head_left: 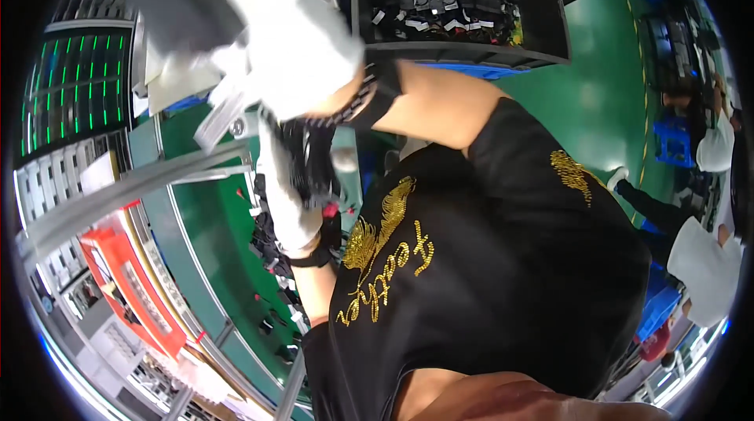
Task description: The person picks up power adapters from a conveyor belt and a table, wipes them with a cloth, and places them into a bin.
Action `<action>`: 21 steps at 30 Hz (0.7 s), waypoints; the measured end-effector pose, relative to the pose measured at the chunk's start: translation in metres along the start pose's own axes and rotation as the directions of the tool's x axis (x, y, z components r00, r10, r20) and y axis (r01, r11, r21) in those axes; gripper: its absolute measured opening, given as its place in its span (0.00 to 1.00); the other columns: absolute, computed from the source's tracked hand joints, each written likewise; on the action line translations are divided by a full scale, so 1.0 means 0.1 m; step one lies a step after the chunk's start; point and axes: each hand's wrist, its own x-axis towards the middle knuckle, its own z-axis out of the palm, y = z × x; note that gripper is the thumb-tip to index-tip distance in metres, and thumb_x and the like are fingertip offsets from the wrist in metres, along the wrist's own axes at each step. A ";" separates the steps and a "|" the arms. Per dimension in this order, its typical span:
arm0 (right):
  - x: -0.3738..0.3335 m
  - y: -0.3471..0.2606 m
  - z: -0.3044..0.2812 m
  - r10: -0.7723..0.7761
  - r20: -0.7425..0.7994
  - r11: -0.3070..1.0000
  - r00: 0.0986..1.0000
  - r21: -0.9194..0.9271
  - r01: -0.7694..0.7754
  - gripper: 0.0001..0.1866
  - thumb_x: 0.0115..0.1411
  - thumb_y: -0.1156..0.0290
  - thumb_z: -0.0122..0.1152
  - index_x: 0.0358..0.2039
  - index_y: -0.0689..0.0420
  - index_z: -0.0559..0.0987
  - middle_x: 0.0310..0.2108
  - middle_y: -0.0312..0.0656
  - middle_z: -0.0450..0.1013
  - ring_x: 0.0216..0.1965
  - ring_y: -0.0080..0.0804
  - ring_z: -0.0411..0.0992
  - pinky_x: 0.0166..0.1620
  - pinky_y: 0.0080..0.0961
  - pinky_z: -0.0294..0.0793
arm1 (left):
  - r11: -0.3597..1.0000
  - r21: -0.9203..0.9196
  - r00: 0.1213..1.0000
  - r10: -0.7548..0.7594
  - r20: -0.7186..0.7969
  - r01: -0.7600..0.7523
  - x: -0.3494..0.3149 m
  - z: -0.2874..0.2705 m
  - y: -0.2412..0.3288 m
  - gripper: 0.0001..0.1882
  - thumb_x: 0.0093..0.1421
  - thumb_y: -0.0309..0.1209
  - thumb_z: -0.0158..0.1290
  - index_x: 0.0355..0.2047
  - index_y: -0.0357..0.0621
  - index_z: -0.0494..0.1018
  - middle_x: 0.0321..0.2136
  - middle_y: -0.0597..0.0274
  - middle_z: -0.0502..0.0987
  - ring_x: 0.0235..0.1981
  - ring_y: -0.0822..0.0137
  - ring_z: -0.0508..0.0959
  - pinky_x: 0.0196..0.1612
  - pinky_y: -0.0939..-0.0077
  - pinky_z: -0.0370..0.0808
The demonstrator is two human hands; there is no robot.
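Note:
Both my hands wear white gloves with black bands at the wrists. My right hand (294, 44) reaches across to the upper left, and motion smears its fingers. Beside it is a blurred dark grey block-like object (184, 5); whether the hand grips it is unclear. Lower down, my left hand (281, 193) is closed against a bundle of black cables (309, 158) that hangs on its right side. A pale translucent strip (221, 118) sticks out to the left, between the two gloves.
A large black bin (463, 52) with small black parts and white labels stands at the top. A grey metal rail (133, 197) crosses the left side, near a red tray (129, 291). Other people (703, 272) and blue stools (674, 140) are at the right. More black parts lie below my left hand.

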 end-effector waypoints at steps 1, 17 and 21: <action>0.05 -0.23 -0.15 -0.060 -0.027 0.997 0.998 -0.049 0.059 0.26 0.63 0.42 0.47 0.47 0.51 0.72 0.32 0.35 0.73 0.27 0.25 0.73 0.23 0.23 0.74 | 0.997 0.068 0.999 -0.045 0.020 0.043 0.24 0.09 -0.01 0.32 0.68 0.38 0.43 0.66 0.35 0.47 0.54 0.47 0.68 0.48 0.62 0.74 0.50 0.70 0.71; -0.90 -2.66 -3.65 -0.801 -0.555 0.382 0.224 -0.762 -0.522 0.38 0.55 0.46 0.61 0.59 0.60 0.68 0.47 0.41 0.74 0.44 0.30 0.73 0.42 0.24 0.74 | 0.457 0.641 0.555 -0.325 0.765 -0.616 2.49 1.41 -2.63 0.14 0.58 0.32 0.49 0.42 0.40 0.77 0.35 0.50 0.80 0.35 0.52 0.80 0.41 0.62 0.76; -1.18 -2.86 -4.46 -0.839 -0.539 0.008 0.081 -0.161 -0.987 0.43 0.51 0.35 0.58 0.60 0.51 0.69 0.50 0.55 0.72 0.49 0.50 0.71 0.53 0.38 0.70 | 0.342 0.860 0.725 -0.468 0.505 -0.378 2.39 1.72 -2.56 0.15 0.57 0.40 0.50 0.40 0.48 0.79 0.35 0.50 0.79 0.38 0.49 0.78 0.44 0.57 0.74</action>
